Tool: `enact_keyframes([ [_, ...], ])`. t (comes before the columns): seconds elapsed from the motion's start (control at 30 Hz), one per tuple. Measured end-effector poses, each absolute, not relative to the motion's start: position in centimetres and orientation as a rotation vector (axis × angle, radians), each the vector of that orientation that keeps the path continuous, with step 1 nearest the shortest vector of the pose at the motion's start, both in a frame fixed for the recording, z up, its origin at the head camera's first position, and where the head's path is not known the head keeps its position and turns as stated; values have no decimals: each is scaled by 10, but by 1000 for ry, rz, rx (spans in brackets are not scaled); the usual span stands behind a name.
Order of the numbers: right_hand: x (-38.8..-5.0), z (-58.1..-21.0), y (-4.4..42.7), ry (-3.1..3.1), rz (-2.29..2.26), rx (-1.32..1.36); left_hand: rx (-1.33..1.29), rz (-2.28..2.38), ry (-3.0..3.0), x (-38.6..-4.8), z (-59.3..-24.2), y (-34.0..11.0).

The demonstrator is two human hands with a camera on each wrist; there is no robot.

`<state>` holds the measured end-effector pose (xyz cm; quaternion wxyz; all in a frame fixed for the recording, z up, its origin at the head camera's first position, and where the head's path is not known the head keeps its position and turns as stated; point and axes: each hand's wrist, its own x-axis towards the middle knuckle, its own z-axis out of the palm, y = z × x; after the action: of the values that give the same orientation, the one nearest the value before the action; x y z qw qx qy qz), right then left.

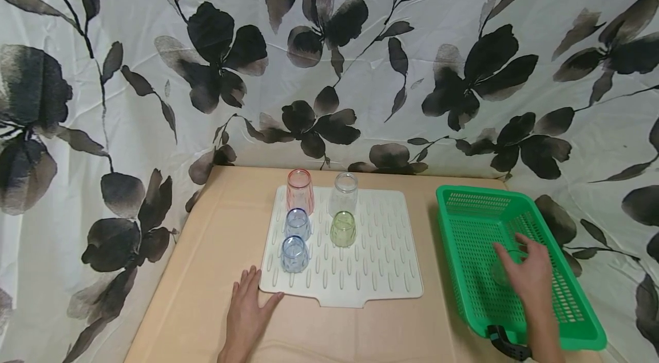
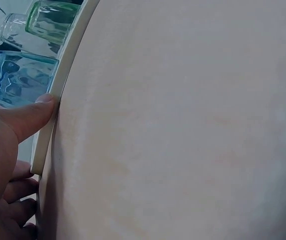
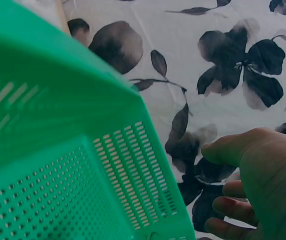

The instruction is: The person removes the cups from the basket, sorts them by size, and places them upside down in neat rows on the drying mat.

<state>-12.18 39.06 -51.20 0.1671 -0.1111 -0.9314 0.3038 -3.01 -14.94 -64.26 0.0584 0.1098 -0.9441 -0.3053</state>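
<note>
My left hand (image 1: pixel 250 308) rests at the front left corner of a white ribbed draining tray (image 1: pixel 381 248). Its thumb touches the tray's front edge, and the other fingers lie along the left side. On the tray stand a pink glass (image 1: pixel 300 191), a clear glass (image 1: pixel 343 194), two blue glasses, one (image 1: pixel 297 224) behind the other (image 1: pixel 295 254), and a green glass (image 1: pixel 342 229). Inside the green basket (image 1: pixel 448 237), my right hand (image 1: pixel 530 274) hovers by a see-through glass (image 1: pixel 499 274), fingers spread. In the right wrist view the fingers (image 3: pixel 235 207) hold nothing.
The basket has perforated walls and a black handle (image 1: pixel 507 343) at its front. A tan-covered table (image 1: pixel 386 331) carries tray and basket. Floral cloth (image 1: pixel 381 94) hangs behind the table and around its sides.
</note>
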Motion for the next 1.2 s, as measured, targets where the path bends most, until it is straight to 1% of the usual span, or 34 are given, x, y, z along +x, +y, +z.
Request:
enact_keyframes([
  [0.23,-127,-518,405,-2738,841,-312,381,-937,-2930,-32,-642,-151],
  [0.47,-133,-528,417,-2859,776,-385,376,-935,-2924,-33,-644,-151],
  [0.7,-140,-534,430,-2995,666,-403,374,-926,-2922,-33,-647,-151],
  [0.93,-144,-535,437,-3096,750,-564,365,-926,-2910,-33,-649,-150],
  [1.2,-144,-538,442,-3157,835,-550,344,-875,-2843,-32,-652,-149],
])
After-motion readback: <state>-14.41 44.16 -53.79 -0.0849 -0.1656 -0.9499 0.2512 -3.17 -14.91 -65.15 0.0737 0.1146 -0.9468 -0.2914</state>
